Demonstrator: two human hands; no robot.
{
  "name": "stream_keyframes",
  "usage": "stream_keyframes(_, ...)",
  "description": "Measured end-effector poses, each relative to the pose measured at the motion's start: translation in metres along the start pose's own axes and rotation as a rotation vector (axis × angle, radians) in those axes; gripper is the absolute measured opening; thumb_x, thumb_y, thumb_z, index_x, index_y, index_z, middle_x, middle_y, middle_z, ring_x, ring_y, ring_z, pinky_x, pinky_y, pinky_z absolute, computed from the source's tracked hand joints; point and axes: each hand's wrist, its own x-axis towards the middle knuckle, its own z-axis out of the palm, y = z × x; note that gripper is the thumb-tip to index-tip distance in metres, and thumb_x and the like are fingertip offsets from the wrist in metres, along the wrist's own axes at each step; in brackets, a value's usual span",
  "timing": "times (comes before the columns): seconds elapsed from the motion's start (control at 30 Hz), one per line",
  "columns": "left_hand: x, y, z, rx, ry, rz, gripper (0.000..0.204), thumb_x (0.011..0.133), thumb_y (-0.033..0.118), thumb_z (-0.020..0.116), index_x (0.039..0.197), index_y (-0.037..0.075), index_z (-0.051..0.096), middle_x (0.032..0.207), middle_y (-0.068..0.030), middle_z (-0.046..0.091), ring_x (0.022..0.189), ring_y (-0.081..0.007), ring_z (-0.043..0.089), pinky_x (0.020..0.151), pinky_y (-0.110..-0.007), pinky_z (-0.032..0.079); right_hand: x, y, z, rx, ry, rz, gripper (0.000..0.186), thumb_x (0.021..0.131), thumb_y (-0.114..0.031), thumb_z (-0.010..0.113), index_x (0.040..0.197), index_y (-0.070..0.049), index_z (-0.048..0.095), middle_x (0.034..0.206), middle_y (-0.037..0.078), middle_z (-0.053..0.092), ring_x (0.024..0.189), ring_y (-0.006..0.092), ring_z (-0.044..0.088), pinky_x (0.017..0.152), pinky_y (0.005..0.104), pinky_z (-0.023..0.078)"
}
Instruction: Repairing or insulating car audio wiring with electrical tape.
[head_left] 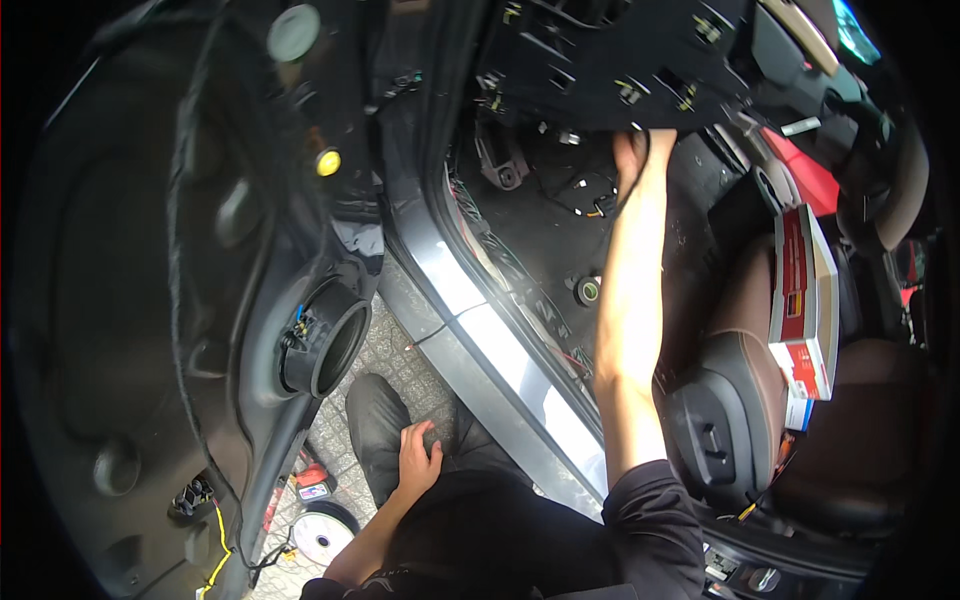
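My right hand [638, 152] reaches up from the car's footwell to the underside of the black dashboard panel [600, 60], which carries several clips and connectors. Its fingers are hidden behind the panel's lower edge, so what they hold does not show. My right forearm runs straight up across the door sill [480, 340]. My left hand [418, 455] rests flat on my bent knee in black trousers, fingers apart, holding nothing. Loose wires with small plugs [590, 205] lie on the dark footwell floor just left of my right hand.
The open door [150, 300] on the left is stripped of trim, with a round speaker opening [322, 342] and a yellow plug [328, 162]. A red and white box [802, 310] leans on the brown seat [740, 400]. A shiny disc [322, 537] lies on the tiled ground.
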Motion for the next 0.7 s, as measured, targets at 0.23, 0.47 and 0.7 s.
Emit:
stream_keyframes(0.23, 0.02, 0.022, 0.009, 0.061, 0.069, -0.074, 0.045, 0.085, 0.0, 0.062, 0.128, -0.001, 0.048, 0.117, -0.0167, 0.059, 0.108, -0.0308, 0.056, 0.087, -0.037, 0.047, -0.047, 0.005, 0.005, 0.036, -0.037, 0.213, 0.033, 0.097, -0.007, 0.049, 0.129, -0.002, 0.057, 0.124, 0.01, 0.063, 0.117, 0.0196, 0.057, 0.103, 0.0411, 0.04)
stream_keyframes(0.47, 0.078, 0.061, -0.03, 0.027, 0.08, -0.255, 0.038, 0.095, 0.006, 0.06, 0.13, 0.0, 0.048, 0.113, -0.0123, 0.061, 0.104, -0.0182, 0.059, 0.092, -0.032, 0.047, -0.088, 0.026, -0.05, -0.255, -0.145, 0.219, 0.034, 0.101, -0.018, 0.053, 0.129, 0.001, 0.059, 0.113, 0.012, 0.07, 0.105, 0.018, 0.064, 0.092, 0.0302, 0.048)
stream_keyframes(0.7, 0.147, 0.104, -0.025, -0.167, 0.184, -0.175, 0.036, 0.094, 0.002, 0.06, 0.128, -0.002, 0.048, 0.111, -0.0111, 0.06, 0.102, -0.0174, 0.058, 0.093, -0.031, 0.047, -0.08, 0.01, -0.015, 0.206, -0.516, 0.245, 0.036, 0.098, -0.028, 0.062, 0.118, 0.003, 0.063, 0.082, 0.008, 0.07, 0.073, 0.0122, 0.064, 0.071, 0.0243, 0.05)
